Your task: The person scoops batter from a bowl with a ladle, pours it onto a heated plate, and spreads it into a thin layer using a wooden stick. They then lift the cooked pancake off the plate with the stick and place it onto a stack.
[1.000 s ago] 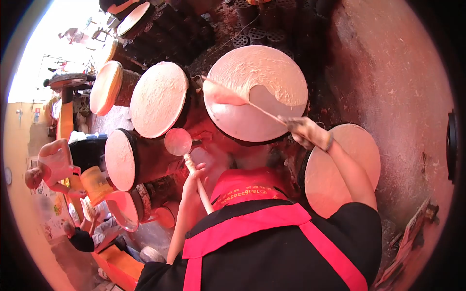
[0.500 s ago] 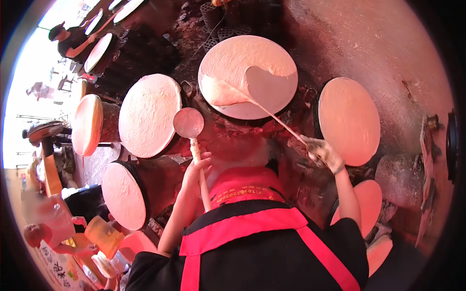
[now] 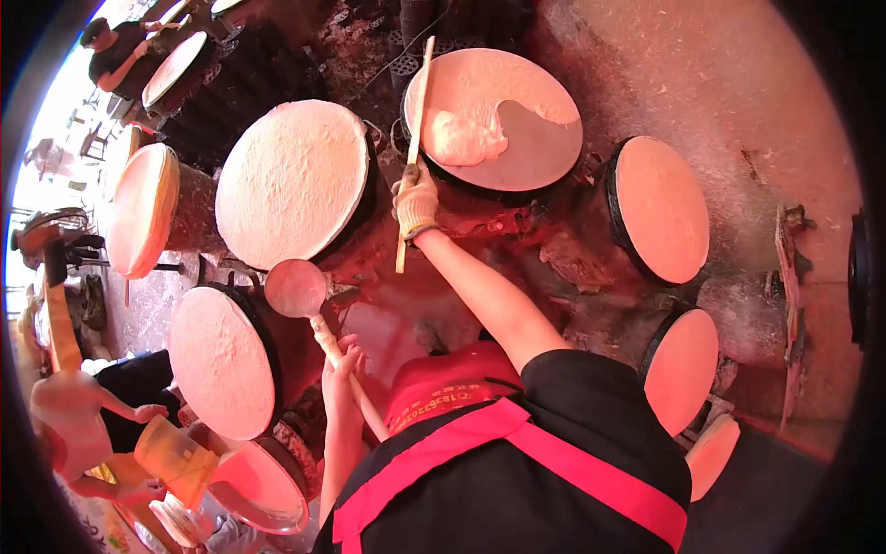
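Note:
My right hand (image 3: pixel 415 201), in a light knitted glove, is closed round a long flat wooden stick (image 3: pixel 423 102). The stick stands nearly upright in view, across the left edge of a round griddle (image 3: pixel 540 152). A pale batter layer covers the griddle's far part, with a thick batter mound (image 3: pixel 461 138) at its left front and bare surface on the right. At lower left my left hand (image 3: pixel 343 362) grips the handle of a ladle (image 3: pixel 295 288). The ladle's round bowl hangs beside a large batter-covered griddle (image 3: pixel 291 180).
More round griddles stand around me: one at lower left (image 3: pixel 221 365), one at right (image 3: pixel 662 210), one at lower right (image 3: pixel 681 374). Another person (image 3: pixel 78 415) handles a yellow bucket (image 3: pixel 175 460) at lower left. A further person (image 3: pixel 115 51) works at upper left.
My right hand has swung left with the stick, out of the batter to the griddle's left edge. The batter now lies as a thick mound. The ladle has shifted left and down in view.

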The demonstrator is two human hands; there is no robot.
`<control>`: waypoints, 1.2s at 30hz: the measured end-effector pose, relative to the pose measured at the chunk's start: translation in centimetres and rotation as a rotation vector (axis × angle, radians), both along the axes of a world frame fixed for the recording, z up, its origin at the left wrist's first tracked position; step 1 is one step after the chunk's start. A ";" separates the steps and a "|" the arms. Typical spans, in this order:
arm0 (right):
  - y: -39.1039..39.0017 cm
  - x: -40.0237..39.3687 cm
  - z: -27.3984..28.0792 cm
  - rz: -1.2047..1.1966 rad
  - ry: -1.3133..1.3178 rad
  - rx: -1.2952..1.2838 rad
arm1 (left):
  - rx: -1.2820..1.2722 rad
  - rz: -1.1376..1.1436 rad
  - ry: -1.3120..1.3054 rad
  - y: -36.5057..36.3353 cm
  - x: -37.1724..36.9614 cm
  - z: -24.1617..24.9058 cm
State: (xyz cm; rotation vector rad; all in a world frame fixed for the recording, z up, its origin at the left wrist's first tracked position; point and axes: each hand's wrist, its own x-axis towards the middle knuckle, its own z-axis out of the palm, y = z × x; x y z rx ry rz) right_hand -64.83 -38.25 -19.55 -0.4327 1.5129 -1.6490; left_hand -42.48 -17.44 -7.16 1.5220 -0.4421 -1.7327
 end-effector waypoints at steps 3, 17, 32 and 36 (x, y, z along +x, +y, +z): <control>5.6 0.1 2.3 -0.043 -0.119 0.095 | 0.025 -0.005 -0.039 0.8 0.6 0.0; 13.6 -8.8 7.2 0.049 -0.438 -0.029 | -0.017 -0.186 0.037 0.4 -5.4 0.1; 20.5 -21.6 6.7 0.530 -0.319 0.168 | -0.036 -0.310 -0.062 -0.3 -17.1 1.7; 23.5 -29.2 4.1 0.552 -0.074 0.089 | -0.053 -0.261 -0.040 -0.7 -19.9 2.2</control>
